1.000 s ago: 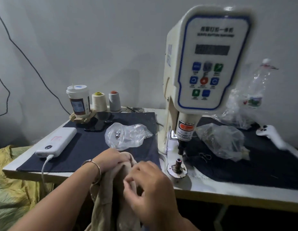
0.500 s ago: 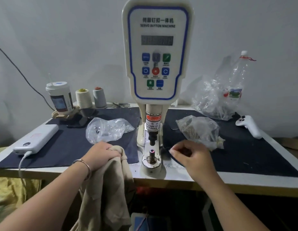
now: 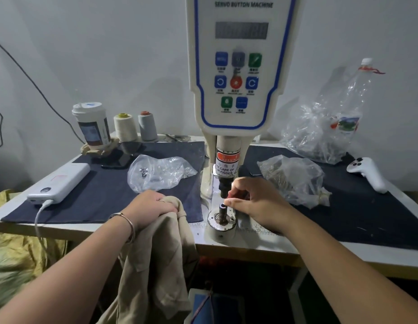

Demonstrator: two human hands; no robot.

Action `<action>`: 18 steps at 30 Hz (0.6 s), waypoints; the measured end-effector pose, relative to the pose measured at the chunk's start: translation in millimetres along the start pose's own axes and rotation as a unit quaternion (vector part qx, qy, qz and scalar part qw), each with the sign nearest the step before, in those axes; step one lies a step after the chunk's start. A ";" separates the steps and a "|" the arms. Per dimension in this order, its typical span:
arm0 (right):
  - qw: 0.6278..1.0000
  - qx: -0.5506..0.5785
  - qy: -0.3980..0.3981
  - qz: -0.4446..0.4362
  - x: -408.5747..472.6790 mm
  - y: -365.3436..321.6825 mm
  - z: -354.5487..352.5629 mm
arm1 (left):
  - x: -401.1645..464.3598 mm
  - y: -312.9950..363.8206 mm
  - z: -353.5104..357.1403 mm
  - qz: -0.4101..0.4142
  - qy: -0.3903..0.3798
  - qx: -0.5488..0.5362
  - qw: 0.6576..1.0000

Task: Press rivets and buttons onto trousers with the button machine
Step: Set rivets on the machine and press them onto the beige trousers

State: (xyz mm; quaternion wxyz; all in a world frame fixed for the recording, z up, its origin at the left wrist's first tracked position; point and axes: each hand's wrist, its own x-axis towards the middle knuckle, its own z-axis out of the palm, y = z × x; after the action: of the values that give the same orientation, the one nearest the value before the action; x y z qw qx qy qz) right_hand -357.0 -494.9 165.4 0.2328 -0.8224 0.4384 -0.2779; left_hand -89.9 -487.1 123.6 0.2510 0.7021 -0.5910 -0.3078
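Moved since half a second ago: right hand [image 3: 257,202], from beside the right-hand plastic bag to the lower post [image 3: 221,212] of the button machine [image 3: 238,73], fingers curled, thumb and forefinger pinching a small piece at the post's top; the piece is too small to identify

Unchanged: left hand [image 3: 152,208], clenched around a bunch of beige trousers [image 3: 156,258] at the front edge of the tabletop [image 3: 261,246], the cloth hanging down below the edge; a thin bracelet [image 3: 126,224] on that wrist

Button machine: upright at centre of the tabletop, control panel with coloured buttons facing the camera, punch [image 3: 224,187] directly above the lower post, a lit gap between them; right fingertips sit in that gap

Left of the machine, on dark cloth [image 3: 98,195]: clear plastic bag [image 3: 161,173] holding a few small metal pieces; white power bank [image 3: 59,183] with a white cable [image 3: 38,220] running off the front edge; black phone [image 3: 116,160]; lidded paper cup [image 3: 92,125]; two thread cones [image 3: 135,126], one cream, one grey

Right of the machine: crumpled plastic bag [image 3: 294,178] just beside the right hand; larger clear bag [image 3: 315,134] by the wall with a plastic bottle [image 3: 353,99] against it; white controller [image 3: 367,173] near the right edge
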 end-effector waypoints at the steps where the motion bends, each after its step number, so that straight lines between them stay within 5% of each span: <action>1: 1.000 -0.002 -0.003 0.000 0.7 -0.3 -0.8 | 0.0 -0.1 0.1 0.000 -0.001 -0.003 1.000; 18: 0.998 0.049 -0.033 0.011 11.1 -6.3 -5.6 | 2.3 -4.0 1.1 0.004 0.004 -0.022 1.000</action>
State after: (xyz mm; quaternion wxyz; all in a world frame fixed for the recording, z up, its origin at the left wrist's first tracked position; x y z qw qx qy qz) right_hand -351.9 -501.9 176.3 0.2903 -0.8138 0.4251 -0.2698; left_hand -87.7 -488.6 119.7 0.2698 0.6954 -0.5856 -0.3174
